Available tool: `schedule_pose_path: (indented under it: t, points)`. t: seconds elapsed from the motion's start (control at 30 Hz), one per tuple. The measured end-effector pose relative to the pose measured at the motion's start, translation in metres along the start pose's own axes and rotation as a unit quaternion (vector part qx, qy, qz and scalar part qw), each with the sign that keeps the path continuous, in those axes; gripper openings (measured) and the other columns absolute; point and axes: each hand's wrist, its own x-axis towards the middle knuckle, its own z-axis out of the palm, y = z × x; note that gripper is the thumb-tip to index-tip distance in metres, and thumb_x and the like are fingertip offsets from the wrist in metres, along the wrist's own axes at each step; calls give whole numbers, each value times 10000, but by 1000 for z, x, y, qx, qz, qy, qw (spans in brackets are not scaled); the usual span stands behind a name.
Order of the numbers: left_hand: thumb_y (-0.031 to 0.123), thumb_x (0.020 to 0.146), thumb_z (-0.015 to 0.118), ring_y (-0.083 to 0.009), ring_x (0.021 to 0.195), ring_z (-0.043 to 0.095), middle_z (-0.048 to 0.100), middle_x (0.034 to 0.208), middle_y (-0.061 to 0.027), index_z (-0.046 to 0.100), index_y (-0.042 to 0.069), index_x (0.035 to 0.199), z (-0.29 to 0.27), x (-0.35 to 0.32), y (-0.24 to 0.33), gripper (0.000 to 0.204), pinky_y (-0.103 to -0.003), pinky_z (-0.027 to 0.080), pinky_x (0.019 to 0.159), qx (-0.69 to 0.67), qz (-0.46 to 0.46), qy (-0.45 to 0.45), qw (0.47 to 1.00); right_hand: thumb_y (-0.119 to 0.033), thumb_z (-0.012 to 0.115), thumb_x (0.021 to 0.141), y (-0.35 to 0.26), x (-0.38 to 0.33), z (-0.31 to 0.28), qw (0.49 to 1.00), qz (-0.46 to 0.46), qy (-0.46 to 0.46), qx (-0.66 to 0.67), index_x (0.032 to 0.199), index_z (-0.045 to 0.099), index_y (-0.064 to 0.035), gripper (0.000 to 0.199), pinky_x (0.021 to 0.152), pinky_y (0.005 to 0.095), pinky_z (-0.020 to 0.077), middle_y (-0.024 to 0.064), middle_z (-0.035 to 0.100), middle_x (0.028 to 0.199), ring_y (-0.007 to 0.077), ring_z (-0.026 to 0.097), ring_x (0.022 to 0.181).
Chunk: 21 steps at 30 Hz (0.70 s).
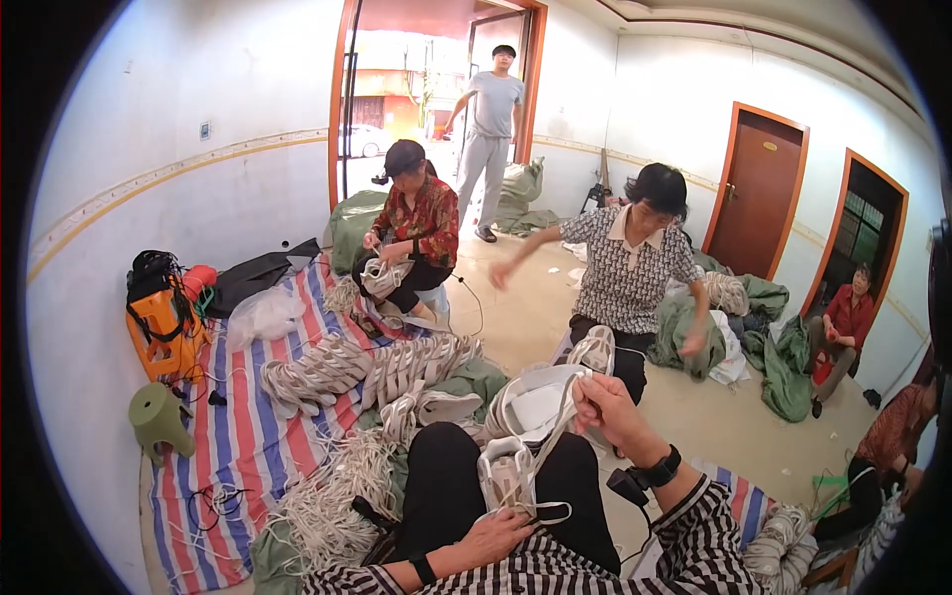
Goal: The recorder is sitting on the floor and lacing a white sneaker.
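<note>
A beige and white shoe (503, 466) rests between my thighs, its opening partly laced. My left hand (496, 536) lies low against the near end of the shoe, fingers bent in and gripping it. Raised up and to the right, my right hand (610, 409) pinches a pale shoelace (561, 424), which runs taut down to the shoe. Just beyond my knees sits a large white and beige shoe piece (535, 402). Beside my left leg a tangled heap of white shoelaces (342, 491) spreads over the striped sheet.
Rows of stacked shoes (327, 372) lie on the striped sheet (223, 466). A green stool (161, 421) and an orange chair (164, 322) stand at left. Co-workers sit ahead and at right; one person stands by the doorway. Green sacks (684, 337) slump behind the nearest co-worker.
</note>
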Motion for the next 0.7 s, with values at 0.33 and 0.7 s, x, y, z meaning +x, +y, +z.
schedule_pose_path:
  t: [0.33,0.7]
  points:
    - [69,818,532,-231,940,511,533,1157,-54,535,77,1240,1,2,-2,422,-308,479,804,9,-19,-17,1000,-254,435,1006,-6,5,12,1000,12,-7,2,808,505,-47,294,503,259,460,-26,378,588,64,361,481]
    - [84,798,542,-247,1015,515,531,1191,-63,542,73,1225,-4,-5,11,427,-336,465,866,20,-26,-44,998,-264,434,1000,-11,0,14,999,23,-16,-40,808,500,-52,293,485,233,446,-28,400,594,64,383,470]
